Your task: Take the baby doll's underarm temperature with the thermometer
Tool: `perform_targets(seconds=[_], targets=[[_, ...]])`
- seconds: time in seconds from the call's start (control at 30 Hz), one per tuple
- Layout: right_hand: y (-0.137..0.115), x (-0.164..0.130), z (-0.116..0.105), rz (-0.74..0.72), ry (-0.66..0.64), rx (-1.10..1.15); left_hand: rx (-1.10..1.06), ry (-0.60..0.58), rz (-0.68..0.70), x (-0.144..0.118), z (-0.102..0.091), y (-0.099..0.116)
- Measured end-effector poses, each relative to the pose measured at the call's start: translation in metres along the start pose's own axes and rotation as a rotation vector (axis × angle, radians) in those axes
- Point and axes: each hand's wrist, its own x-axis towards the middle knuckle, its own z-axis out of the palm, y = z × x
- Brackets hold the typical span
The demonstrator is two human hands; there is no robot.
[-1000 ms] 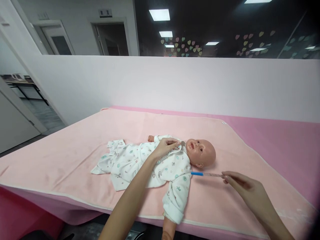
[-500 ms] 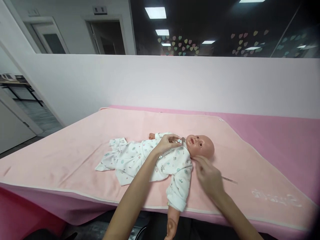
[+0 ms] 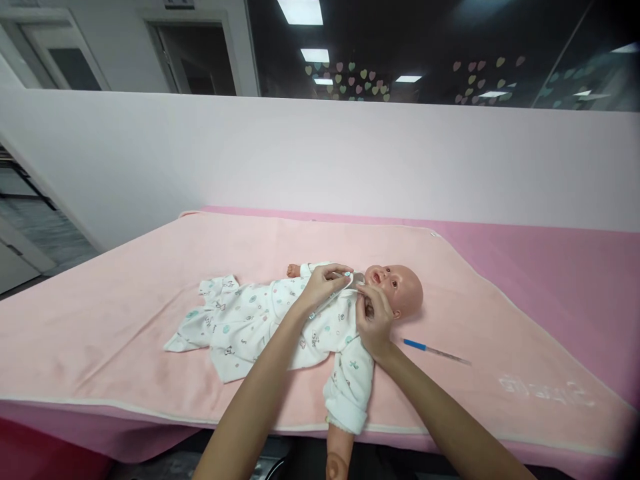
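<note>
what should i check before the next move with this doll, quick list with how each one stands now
1. Left hand has the shirt: ok, fingers pinch its edge near the neck.
2. Right hand grips the cloth: cannot tell, it is at the neckline but its fingertips are unclear.
3. Thin blue-ended stick out of the hands: ok, lying on the blanket near the right wrist.
4. Doll face up: ok, on its back.
5. Doll's near forearm within the blanket: not ok, it reaches past the near edge.
</note>
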Motion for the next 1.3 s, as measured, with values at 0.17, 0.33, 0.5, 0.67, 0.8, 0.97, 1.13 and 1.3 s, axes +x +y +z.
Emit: perform_targets(seconds=[0.17,0.33,0.5,0.67,0.8,0.97,1.13,1.3], targets=[[0.003,0.002,0.004,-0.049,0.057,0.071,0.049,-0.165,0.014,-0.005,0.002,0.009],[0.001,0.005,0.004,-0.046,-0.024,0.017,0.02,-0.211,0.027,-0.005,0.001,0.01],[-0.001,0.005,0.005,0.023,-0.075,-0.005,-0.052,-0.152,-0.039,-0.005,0.001,0.006],[-0.001,0.003,0.004,0.103,-0.11,-0.008,-0.075,-0.164,-0.017,-0.004,0.0,0.007],[-0.001,0.002,0.003,0.132,-0.113,0.002,0.029,-0.27,0.026,-0.005,-0.002,0.013],[-0.002,0.001,0.004,0.202,-0.117,0.037,0.062,-0.277,0.022,-0.005,-0.002,0.012],[-0.002,0.0,0.006,0.228,-0.125,0.049,0.047,-0.196,-0.001,-0.005,0.0,0.01],[-0.003,0.0,0.006,0.26,-0.139,0.084,0.005,-0.165,-0.015,-0.006,0.002,0.011]])
